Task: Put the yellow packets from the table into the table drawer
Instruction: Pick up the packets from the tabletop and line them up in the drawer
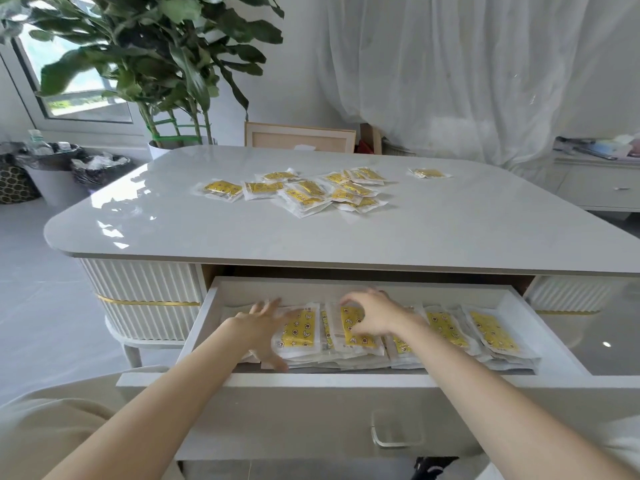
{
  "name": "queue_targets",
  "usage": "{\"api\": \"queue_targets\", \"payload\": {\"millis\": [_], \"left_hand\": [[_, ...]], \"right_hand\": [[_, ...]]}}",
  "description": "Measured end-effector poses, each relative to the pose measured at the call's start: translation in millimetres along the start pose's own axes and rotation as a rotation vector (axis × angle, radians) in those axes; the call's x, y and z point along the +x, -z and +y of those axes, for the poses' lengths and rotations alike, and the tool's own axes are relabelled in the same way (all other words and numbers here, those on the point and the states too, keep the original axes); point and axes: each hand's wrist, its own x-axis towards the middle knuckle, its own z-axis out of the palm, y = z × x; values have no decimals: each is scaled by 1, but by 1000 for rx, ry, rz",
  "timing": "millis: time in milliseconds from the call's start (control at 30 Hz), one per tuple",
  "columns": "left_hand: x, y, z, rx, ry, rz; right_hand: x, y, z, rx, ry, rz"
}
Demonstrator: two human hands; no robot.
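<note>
drawer [540, 327] pulled out — rows of yellow packets [491, 332] inside | table [207, 230] — loose packets [311, 194] | left hand [265, 327], right hand [375, 315] over rows, fingers apart

Two bare forearms without sleeves, left hand [265, 329] and right hand [375, 315] without rings, no watch was worn

Both your forearms reach forward from the near edge, bare, angling inward toward each other. Your left hand [266, 327] is spread flat, palm down, fingers [273, 358] splayed and blurred. Your right hand [375, 315] sits just beside it, to the right, wrist bent down, thumb and forefinger curved toward each other in a loose pinch, tips apart. Neither hand grips anything.
</note>
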Motion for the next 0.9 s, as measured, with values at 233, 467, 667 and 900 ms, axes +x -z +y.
{"api": "queue_targets", "payload": {"millis": [233, 467, 667, 900], "left_hand": [[12, -6, 1, 139, -49, -13], [14, -7, 0, 142, -63, -25], [5, -1, 5, 133, -71, -26], [-30, 29, 12, -32, -54, 174]], "right_hand": [[5, -10, 1, -188, 95, -194], [1, -9, 16, -264, -65, -157], [-5, -3, 15, -235, -83, -123], [-25, 44, -21, -51, 57, -87]]}}
